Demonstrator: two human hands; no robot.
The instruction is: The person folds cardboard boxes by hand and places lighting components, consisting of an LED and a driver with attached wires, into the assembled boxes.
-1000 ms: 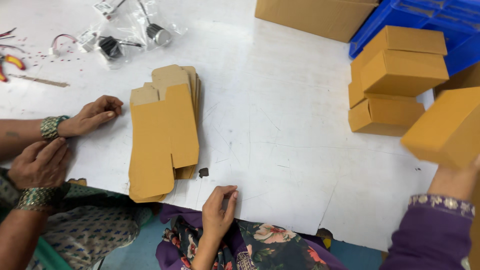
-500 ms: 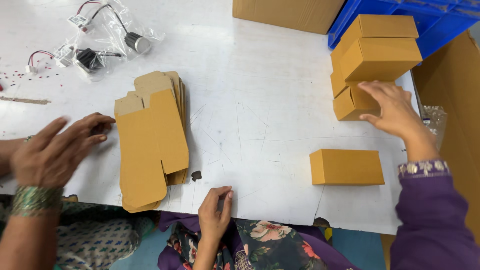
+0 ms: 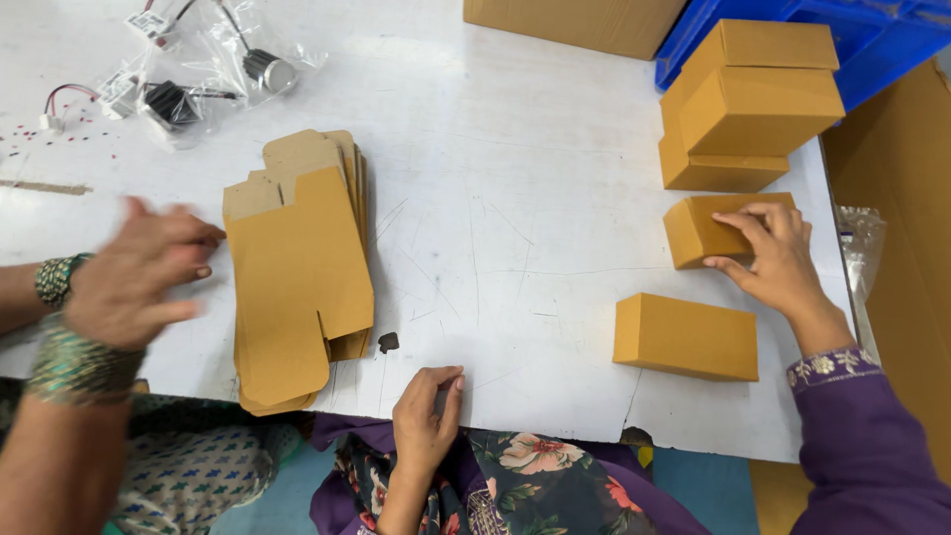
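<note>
R hand lies flat, fingers spread, on a small box at tabletop right side; box long axis runs left-right. L hand rests at near edge, loosely curled, holding nothing, well apart.

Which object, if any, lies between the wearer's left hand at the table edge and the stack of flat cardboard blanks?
Nothing visible: only bare white table separates the left hand from the flat cardboard blanks; a small dark scrap lies beside them.

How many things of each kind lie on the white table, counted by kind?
Folded brown boxes: 5
Stack of flat box blanks: 1
Clear bags of small parts: 2
Total: 8
The right hand touches one box; the left hand rests at the table edge.
</note>
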